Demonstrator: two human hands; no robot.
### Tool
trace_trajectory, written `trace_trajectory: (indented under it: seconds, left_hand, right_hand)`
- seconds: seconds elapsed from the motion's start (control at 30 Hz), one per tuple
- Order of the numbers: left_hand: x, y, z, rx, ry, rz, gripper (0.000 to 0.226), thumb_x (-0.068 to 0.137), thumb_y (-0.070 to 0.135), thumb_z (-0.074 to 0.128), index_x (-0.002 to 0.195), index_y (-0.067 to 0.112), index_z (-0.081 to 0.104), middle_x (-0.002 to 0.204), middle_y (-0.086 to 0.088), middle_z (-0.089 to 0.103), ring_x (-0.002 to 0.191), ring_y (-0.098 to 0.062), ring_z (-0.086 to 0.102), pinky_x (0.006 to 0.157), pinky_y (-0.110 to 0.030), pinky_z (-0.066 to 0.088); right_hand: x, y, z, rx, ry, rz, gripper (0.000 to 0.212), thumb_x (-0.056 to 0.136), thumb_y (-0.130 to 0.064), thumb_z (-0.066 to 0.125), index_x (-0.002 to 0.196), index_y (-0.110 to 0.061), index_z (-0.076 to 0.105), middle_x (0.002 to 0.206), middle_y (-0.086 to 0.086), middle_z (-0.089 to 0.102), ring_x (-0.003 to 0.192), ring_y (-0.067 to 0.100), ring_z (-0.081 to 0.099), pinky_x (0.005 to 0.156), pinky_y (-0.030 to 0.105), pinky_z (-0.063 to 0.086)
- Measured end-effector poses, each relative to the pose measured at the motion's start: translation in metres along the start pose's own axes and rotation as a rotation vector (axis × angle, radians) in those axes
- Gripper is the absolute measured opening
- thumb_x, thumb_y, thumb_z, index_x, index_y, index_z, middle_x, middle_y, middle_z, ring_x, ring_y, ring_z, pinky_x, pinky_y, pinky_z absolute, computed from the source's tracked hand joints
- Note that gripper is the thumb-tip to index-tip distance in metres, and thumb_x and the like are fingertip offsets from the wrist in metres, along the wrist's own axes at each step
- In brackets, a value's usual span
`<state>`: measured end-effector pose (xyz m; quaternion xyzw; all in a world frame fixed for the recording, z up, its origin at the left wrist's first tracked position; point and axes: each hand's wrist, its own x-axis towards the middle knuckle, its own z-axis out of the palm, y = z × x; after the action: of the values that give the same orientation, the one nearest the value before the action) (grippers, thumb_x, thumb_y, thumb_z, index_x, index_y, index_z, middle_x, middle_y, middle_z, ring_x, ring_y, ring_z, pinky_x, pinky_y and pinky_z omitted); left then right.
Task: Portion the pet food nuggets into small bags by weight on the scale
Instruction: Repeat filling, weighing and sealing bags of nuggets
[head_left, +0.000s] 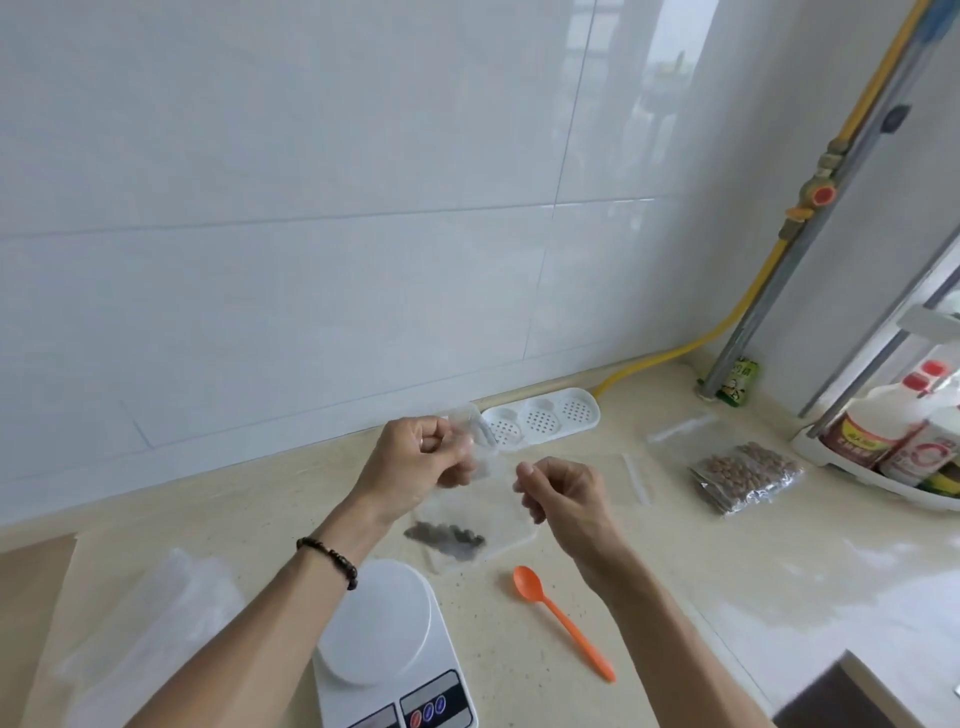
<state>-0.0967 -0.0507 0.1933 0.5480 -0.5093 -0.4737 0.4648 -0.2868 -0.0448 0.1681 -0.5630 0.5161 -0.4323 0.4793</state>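
Observation:
I hold a small clear bag (485, 486) up over the counter, with dark nuggets (444, 535) settled at its bottom. My left hand (415, 462) pinches its upper left edge and my right hand (563, 493) pinches the right edge. A white kitchen scale (384, 639) with a bare round platform stands below my left forearm. An orange spoon (561, 618) lies on the counter to the right of the scale. A filled bag of brown nuggets (745, 475) lies at the right. Two flat clear bags (680, 431) lie beside it.
A white perforated soap tray (545, 418) sits against the tiled wall. A stack of clear plastic bags (150, 639) lies at the left. Bottles stand in a white rack (883, 483) at the far right, near a yellow gas hose (670, 356).

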Motion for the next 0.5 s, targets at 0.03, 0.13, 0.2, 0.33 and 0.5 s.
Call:
trace_trajectory:
  seconds: [0.03, 0.13, 0.2, 0.33, 0.5]
  left_hand:
    - [-0.001, 0.002, -0.001, 0.021, -0.029, -0.008, 0.013, 0.091, 0.008, 0.065, 0.088, -0.004, 0.069, 0.073, -0.01, 0.073, 0.066, -0.022, 0.07, 0.062, -0.024, 0.055]
    - [-0.002, 0.007, -0.001, 0.103, -0.065, 0.013, 0.017, 0.093, 0.01, 0.063, 0.081, -0.001, 0.068, 0.071, -0.008, 0.074, 0.064, -0.021, 0.071, 0.061, -0.023, 0.053]
    - [-0.003, 0.008, 0.003, 0.126, -0.045, 0.057, 0.018, 0.092, 0.009, 0.064, 0.077, 0.0, 0.067, 0.066, -0.006, 0.072, 0.058, -0.018, 0.068, 0.058, -0.023, 0.052]
    - [-0.003, 0.009, 0.006, 0.122, -0.049, 0.123, 0.019, 0.09, 0.008, 0.066, 0.072, 0.004, 0.068, 0.064, -0.008, 0.071, 0.056, -0.017, 0.067, 0.058, -0.023, 0.052]
    - [0.003, 0.013, 0.006, 0.092, -0.115, 0.133, 0.017, 0.089, 0.009, 0.068, 0.074, 0.002, 0.072, 0.067, -0.008, 0.071, 0.061, -0.019, 0.068, 0.062, -0.024, 0.053]
  right_hand:
    - [0.0, -0.004, -0.003, -0.008, 0.016, -0.013, 0.033, 0.094, -0.021, 0.064, 0.063, -0.01, 0.067, 0.054, 0.0, 0.057, 0.054, 0.01, 0.05, 0.054, 0.022, 0.043]
    - [0.002, -0.014, -0.011, -0.015, 0.002, -0.034, 0.031, 0.091, -0.023, 0.068, 0.066, -0.005, 0.067, 0.058, 0.0, 0.06, 0.056, 0.009, 0.052, 0.056, 0.022, 0.045]
    - [0.005, -0.02, -0.011, -0.061, -0.041, -0.044, 0.032, 0.09, -0.023, 0.07, 0.069, 0.0, 0.065, 0.058, -0.001, 0.06, 0.055, 0.01, 0.052, 0.056, 0.024, 0.046]
    - [0.007, -0.028, -0.01, -0.344, -0.005, -0.09, 0.028, 0.091, -0.022, 0.068, 0.069, -0.004, 0.065, 0.055, -0.007, 0.056, 0.051, 0.004, 0.047, 0.051, 0.019, 0.04]
    - [0.006, -0.047, -0.017, -0.415, -0.063, -0.107, 0.016, 0.087, -0.021, 0.07, 0.074, -0.01, 0.07, 0.07, 0.004, 0.068, 0.059, 0.012, 0.058, 0.057, 0.023, 0.047]
